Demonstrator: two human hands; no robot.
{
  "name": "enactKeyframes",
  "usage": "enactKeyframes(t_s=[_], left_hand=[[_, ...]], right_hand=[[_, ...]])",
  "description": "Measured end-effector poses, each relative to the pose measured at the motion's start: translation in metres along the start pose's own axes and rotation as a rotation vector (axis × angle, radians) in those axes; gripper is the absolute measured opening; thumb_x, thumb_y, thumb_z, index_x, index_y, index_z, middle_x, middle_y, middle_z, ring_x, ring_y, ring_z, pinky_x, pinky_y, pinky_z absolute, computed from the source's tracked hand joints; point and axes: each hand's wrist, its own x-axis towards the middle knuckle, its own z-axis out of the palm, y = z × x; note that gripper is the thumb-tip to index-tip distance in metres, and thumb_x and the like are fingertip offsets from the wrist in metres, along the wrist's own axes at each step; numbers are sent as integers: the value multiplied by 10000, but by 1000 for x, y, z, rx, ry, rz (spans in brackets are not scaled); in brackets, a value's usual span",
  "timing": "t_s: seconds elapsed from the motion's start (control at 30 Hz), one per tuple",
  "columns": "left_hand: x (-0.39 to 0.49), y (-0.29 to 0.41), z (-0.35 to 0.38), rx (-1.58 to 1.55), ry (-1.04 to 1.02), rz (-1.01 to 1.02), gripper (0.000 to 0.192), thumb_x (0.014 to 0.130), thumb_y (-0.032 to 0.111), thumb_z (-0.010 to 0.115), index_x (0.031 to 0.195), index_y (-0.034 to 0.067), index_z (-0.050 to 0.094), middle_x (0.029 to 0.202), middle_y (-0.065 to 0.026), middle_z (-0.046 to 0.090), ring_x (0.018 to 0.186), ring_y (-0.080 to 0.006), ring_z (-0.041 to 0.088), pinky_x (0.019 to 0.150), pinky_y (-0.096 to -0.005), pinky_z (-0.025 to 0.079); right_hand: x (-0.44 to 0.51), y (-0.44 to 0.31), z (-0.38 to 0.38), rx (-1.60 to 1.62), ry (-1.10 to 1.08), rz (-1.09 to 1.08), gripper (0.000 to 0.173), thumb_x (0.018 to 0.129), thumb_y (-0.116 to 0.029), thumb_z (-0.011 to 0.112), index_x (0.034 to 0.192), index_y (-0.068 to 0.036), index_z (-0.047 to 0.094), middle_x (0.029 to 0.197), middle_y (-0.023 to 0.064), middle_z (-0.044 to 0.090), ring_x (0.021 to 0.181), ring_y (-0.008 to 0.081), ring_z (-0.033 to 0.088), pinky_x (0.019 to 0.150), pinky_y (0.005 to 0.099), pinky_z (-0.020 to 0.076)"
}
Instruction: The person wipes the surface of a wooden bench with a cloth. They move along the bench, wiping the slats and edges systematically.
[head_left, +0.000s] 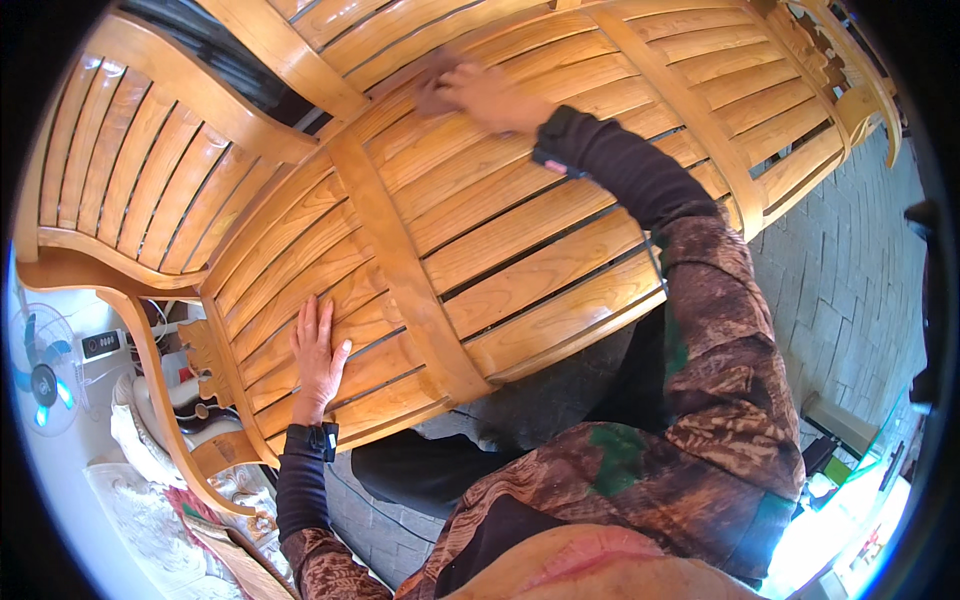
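Note:
A slatted wooden bench (517, 247) with a glossy yellow-brown finish spans most of the view. My left hand (318, 360) rests flat on its seat slats near the left armrest, fingers spread and holding nothing. Farther off, my right hand (491, 97) presses a brownish cloth (433, 94) against the rear seat slats, close to the foot of the backrest. Both hand and cloth look blurred. Part of the cloth is hidden under the fingers.
A curved wooden armrest (154, 367) bounds the bench at left, beside a wall fan (43, 382). A backrest panel (142, 157) rises at upper left. Grey paving (832, 277) lies to the right. A thin cable (382, 510) hangs below the left wrist.

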Motion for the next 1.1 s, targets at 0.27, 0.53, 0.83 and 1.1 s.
enactKeyframes(t_s=[0.27,0.53,0.83,1.1], left_hand=[[0,0,0,16,2,-6,735,1018,588,438,1592,135,367,1680,-153,263,1543,-359,230,1213,-546,167],[1,0,2,15,2,-7,745,1017,600,422,1590,127,369,1673,-165,274,1537,-374,241,1211,-546,172],[1,-1,3,10,5,1,755,1015,603,416,1597,126,357,1678,-170,264,1540,-379,236,1209,-548,172],[0,0,2,35,5,-11,753,1001,592,434,1599,141,358,1683,-160,259,1543,-374,232,1204,-568,185]], right_hand=[[-105,199,-20,-434,53,479,515,947,-45,531,1460,-88,543,1549,132,475,1402,334,439,1173,430,385],[-174,164,-44,3,-110,611,537,877,-5,541,1411,-57,581,1422,177,564,1347,364,463,1101,445,423],[-134,181,-33,-167,-38,412,499,943,-219,549,1401,-19,566,1425,165,562,1311,360,467,1137,455,376],[-118,182,-40,-196,-102,463,533,956,-327,540,1378,-3,575,1373,187,599,1332,392,471,1179,508,287]])
